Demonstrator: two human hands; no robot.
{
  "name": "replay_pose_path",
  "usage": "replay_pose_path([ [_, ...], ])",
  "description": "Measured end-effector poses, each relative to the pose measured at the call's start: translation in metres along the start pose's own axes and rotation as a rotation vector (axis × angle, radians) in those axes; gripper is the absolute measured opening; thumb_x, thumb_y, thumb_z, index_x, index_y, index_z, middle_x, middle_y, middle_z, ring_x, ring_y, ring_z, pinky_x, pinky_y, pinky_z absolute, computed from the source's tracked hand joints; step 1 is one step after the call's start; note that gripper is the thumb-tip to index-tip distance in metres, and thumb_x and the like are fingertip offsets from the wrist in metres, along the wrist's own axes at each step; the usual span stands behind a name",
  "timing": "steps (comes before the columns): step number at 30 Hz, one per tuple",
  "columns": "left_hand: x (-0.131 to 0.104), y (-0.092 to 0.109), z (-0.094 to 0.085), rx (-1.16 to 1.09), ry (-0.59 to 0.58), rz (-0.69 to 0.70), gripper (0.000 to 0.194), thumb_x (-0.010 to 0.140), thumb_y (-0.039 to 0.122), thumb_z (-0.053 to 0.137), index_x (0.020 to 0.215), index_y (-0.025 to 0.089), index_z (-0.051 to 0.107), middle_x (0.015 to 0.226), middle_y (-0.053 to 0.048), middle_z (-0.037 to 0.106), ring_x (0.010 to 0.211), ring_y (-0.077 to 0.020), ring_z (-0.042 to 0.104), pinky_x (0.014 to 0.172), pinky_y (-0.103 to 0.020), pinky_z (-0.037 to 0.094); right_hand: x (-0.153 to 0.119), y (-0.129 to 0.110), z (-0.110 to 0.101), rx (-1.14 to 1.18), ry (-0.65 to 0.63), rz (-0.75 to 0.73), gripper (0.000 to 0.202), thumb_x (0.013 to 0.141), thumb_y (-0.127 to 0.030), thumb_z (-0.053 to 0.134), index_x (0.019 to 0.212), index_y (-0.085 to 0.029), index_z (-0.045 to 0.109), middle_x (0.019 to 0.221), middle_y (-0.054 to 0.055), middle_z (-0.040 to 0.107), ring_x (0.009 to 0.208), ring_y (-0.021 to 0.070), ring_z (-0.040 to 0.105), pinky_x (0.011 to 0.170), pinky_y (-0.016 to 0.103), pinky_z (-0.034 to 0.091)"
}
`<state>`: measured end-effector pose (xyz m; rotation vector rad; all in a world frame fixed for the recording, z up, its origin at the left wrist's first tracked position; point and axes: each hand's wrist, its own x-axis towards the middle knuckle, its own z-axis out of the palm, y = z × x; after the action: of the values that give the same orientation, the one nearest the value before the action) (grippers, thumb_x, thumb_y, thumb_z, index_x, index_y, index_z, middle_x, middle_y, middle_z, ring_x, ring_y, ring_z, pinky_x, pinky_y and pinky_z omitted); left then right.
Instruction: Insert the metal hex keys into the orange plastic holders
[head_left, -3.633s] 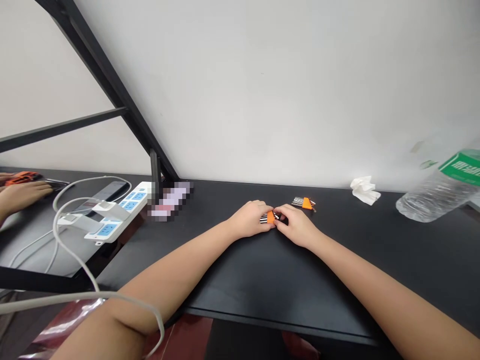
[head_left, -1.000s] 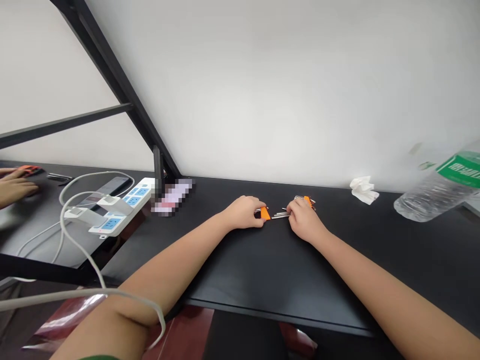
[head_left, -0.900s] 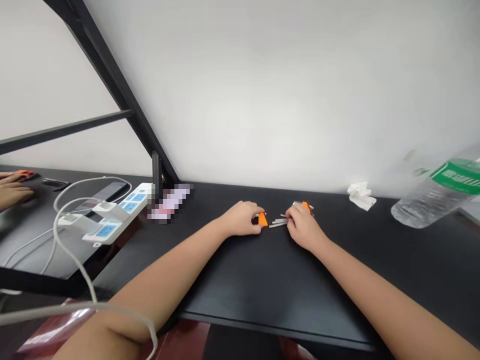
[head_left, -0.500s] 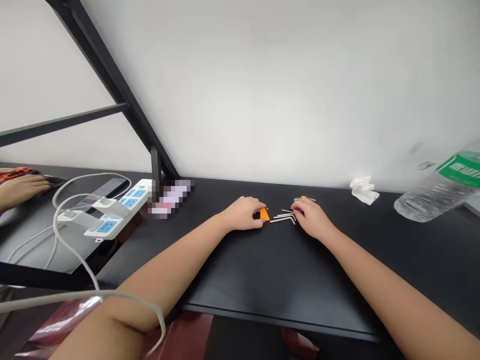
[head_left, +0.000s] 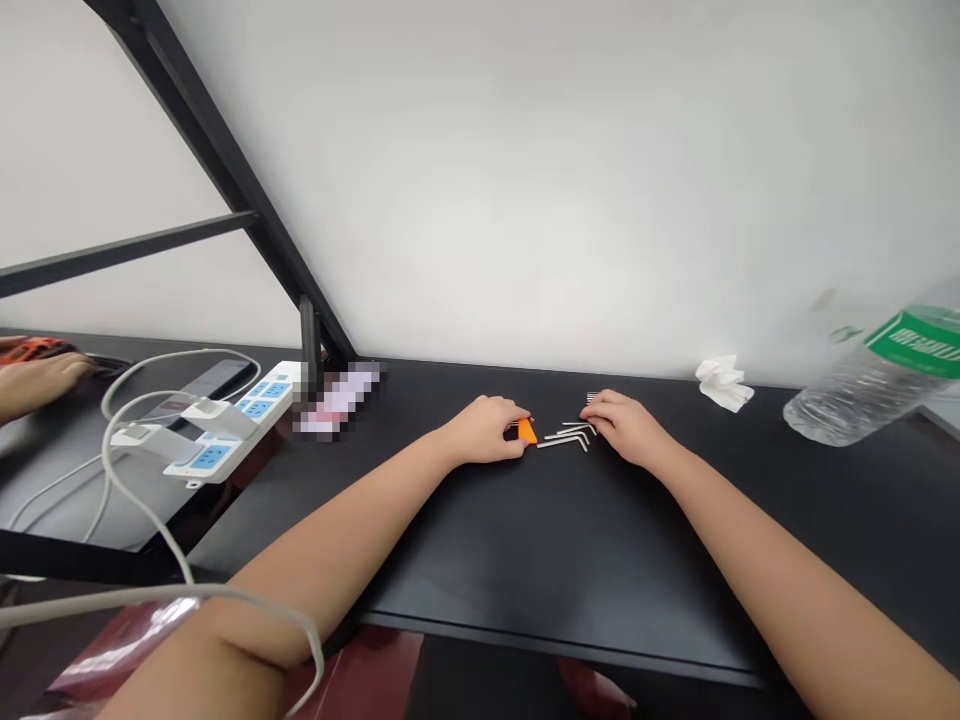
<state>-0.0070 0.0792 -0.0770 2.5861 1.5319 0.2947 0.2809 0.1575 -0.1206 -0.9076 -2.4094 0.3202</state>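
My left hand [head_left: 487, 430] grips an orange hex key holder [head_left: 527, 432] between thumb and fingers on the black tabletop. Several loose silver hex keys [head_left: 564, 437] lie fanned out to its right, their bent ends toward my right hand. My right hand [head_left: 619, 425] has its fingers closed at the far ends of these keys; what is between them, if anything, is hidden. Just beyond its fingertips, the ends of more metal keys [head_left: 592, 397] show, mostly covered by the hand.
A crumpled white tissue [head_left: 724, 383] and a clear plastic bottle [head_left: 847, 395] with a green label are on the right. To the left are a white power strip [head_left: 247, 420] with cables, a phone [head_left: 206, 385], a black frame [head_left: 247, 200] and another person's hand [head_left: 45, 385].
My right hand has shifted slightly up and away from the loose hex keys, now covering the orange piece that showed behind it. My left hand keeps its grip on the holder.
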Motion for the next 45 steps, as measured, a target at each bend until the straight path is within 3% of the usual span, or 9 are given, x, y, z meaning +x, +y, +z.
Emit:
replay_pose_path([
  [8,0.0,-0.001,0.002,0.012,0.009,0.006,0.051,0.085,0.044,0.06,0.13,0.021,0.068,0.097,-0.005,0.072,0.096,-0.0256,0.067,0.089,-0.038,0.048,0.0,0.004,-0.01,-0.029,-0.113,-0.045,0.029,0.097,-0.02,0.047,0.1,-0.024,0.075,0.102,0.007,0.069,0.101,0.0229,0.064,0.097,0.042,0.051],
  [12,0.0,0.001,0.001,0.005,0.011,-0.002,0.051,0.085,0.043,0.06,0.129,0.02,0.069,0.096,-0.005,0.072,0.095,-0.0254,0.066,0.09,-0.038,0.048,0.0,-0.013,-0.008,-0.03,-0.143,-0.022,0.03,0.098,-0.02,0.045,0.101,-0.024,0.074,0.104,0.007,0.067,0.098,0.0206,0.064,0.092,0.039,0.051],
  [15,0.0,0.003,-0.001,-0.006,0.011,-0.009,0.049,0.084,0.042,0.061,0.128,0.021,0.069,0.095,-0.005,0.072,0.095,-0.0252,0.067,0.09,-0.037,0.048,-0.001,-0.034,-0.006,-0.01,-0.2,-0.021,0.021,0.099,-0.031,0.052,0.102,-0.023,0.071,0.106,0.006,0.065,0.096,0.0192,0.063,0.087,0.035,0.052],
  [18,-0.001,0.004,-0.001,-0.022,0.021,-0.012,0.049,0.083,0.041,0.063,0.128,0.021,0.069,0.098,-0.005,0.072,0.095,-0.0246,0.066,0.09,-0.037,0.049,-0.004,-0.051,-0.006,-0.028,-0.237,0.001,0.014,0.096,-0.027,0.054,0.1,-0.022,0.067,0.106,0.006,0.063,0.086,0.0167,0.061,0.077,0.031,0.051],
  [24,-0.001,-0.001,0.002,-0.054,0.051,0.011,0.054,0.083,0.044,0.068,0.132,0.021,0.066,0.105,-0.006,0.07,0.102,-0.0258,0.064,0.091,-0.038,0.048,-0.015,-0.051,-0.022,-0.142,-0.302,0.108,0.007,0.087,-0.018,0.056,0.09,-0.023,0.059,0.098,0.003,0.063,0.073,0.0146,0.058,0.063,0.028,0.043],
  [28,0.0,0.0,0.007,-0.136,0.06,0.0,0.054,0.083,0.041,0.07,0.133,0.021,0.064,0.111,-0.006,0.069,0.108,-0.0256,0.062,0.096,-0.038,0.048,-0.017,-0.048,-0.025,-0.211,-0.159,0.128,0.006,0.089,-0.028,0.06,0.089,-0.022,0.058,0.098,0.003,0.064,0.076,0.017,0.058,0.064,0.03,0.042],
  [32,0.002,0.01,0.013,-0.164,0.118,0.013,0.05,0.083,0.036,0.07,0.131,0.022,0.064,0.114,-0.006,0.068,0.109,-0.0249,0.062,0.1,-0.039,0.046,-0.005,-0.059,-0.009,-0.155,0.048,0.096,0.018,0.095,-0.039,0.059,0.093,-0.021,0.059,0.094,0.004,0.065,0.082,0.0188,0.059,0.073,0.032,0.045],
  [39,0.002,0.029,0.015,-0.052,0.152,0.1,0.033,0.081,0.032,0.068,0.112,0.021,0.065,0.102,-0.005,0.068,0.097,-0.0228,0.063,0.088,-0.036,0.048,0.006,-0.074,0.009,-0.399,-0.042,-0.124,0.033,0.106,-0.034,0.042,0.093,-0.018,0.068,0.091,0.008,0.064,0.088,0.023,0.055,0.085,0.037,0.038],
  [45,0.002,0.034,0.012,0.031,0.132,0.118,0.026,0.08,0.033,0.066,0.102,0.02,0.064,0.095,-0.005,0.066,0.092,-0.0229,0.062,0.081,-0.036,0.048,0.002,-0.085,0.015,-0.489,-0.054,-0.094,0.03,0.103,-0.024,0.041,0.086,-0.019,0.066,0.085,0.01,0.064,0.085,0.0237,0.052,0.079,0.039,0.034],
])
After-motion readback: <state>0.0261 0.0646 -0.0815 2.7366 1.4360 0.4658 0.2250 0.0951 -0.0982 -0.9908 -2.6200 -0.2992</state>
